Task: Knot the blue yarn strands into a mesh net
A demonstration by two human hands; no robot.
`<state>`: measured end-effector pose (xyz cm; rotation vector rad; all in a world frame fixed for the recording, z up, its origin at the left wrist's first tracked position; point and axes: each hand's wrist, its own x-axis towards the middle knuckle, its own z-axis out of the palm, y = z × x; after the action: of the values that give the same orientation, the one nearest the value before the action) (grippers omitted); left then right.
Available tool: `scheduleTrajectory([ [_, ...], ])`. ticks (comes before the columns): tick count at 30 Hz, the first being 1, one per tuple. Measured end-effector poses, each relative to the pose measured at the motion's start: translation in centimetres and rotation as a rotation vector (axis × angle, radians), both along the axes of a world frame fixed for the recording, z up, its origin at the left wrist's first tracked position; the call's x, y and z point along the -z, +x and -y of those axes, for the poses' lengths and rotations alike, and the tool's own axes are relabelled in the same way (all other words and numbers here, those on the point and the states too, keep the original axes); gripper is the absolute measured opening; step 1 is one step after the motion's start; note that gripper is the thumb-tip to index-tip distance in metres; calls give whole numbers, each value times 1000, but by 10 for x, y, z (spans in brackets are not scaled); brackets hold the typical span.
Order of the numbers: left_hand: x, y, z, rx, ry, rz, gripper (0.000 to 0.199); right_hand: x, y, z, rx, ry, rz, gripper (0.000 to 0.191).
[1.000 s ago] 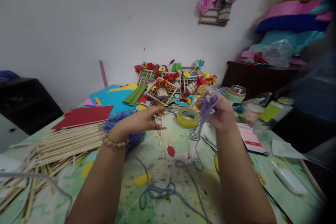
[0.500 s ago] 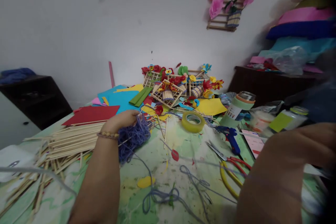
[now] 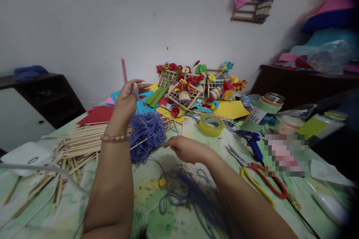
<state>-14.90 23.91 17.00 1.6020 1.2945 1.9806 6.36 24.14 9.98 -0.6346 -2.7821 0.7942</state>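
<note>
My left hand (image 3: 129, 99) is raised over the purple yarn bundle (image 3: 148, 134), with a strand of the yarn caught at the thumb and forefinger while other fingers reach out to the right. Palm down, my right hand (image 3: 187, 149) hovers just right of the bundle, its fingers pointing left and loosely extended; no object shows in it. Beneath my right forearm lie loose purple strands (image 3: 190, 190), partly blurred. A pile of thin wooden sticks (image 3: 86, 140) is left of my left wrist.
Red-handled scissors (image 3: 266, 181), a blue glue gun (image 3: 254, 145) and a yellow tape roll (image 3: 211, 125) lie to the right. Behind them stands a green bottle (image 3: 262, 114). Stick frames with paper flowers (image 3: 183, 95) are by the wall. A cable (image 3: 53, 170) crosses the left side.
My left hand has lifted off the yarn bundle with a strand. My right hand has swung in from the far right to beside the bundle, and more loose yarn lies beneath its forearm.
</note>
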Motion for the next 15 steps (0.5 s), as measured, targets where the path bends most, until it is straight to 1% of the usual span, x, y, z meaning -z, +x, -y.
scheduleTrajectory([
  [2,1,-4,-1,-26,12,-9,32,22,-24,8,29,-38,-33,35],
  [4,6,-15,-7,-127,-32,-43,36,44,-41,15,66,-62,-66,37],
  [5,10,-23,-10,-208,-106,-67,39,53,-47,17,82,-74,-78,39],
  [6,15,-32,-13,-294,-214,-95,41,61,-51,19,94,-91,-82,38],
  [7,21,-44,-16,-367,-337,-122,43,68,-54,20,102,-112,-81,33],
  [8,27,-55,-17,-425,-479,-152,43,73,-57,20,105,-136,-79,27],
  [9,33,-67,-18,-443,-575,-169,41,76,-58,20,104,-165,-75,23],
  [11,44,-89,-14,-428,-713,-182,35,76,-60,17,92,-236,-81,25],
  [12,49,-98,-11,-406,-751,-176,33,72,-59,15,88,-275,-93,27],
  [13,53,-106,-7,-386,-783,-171,32,66,-57,12,89,-309,-110,28],
  [15,58,-118,-1,-335,-799,-169,35,45,-50,7,99,-376,-197,33],
])
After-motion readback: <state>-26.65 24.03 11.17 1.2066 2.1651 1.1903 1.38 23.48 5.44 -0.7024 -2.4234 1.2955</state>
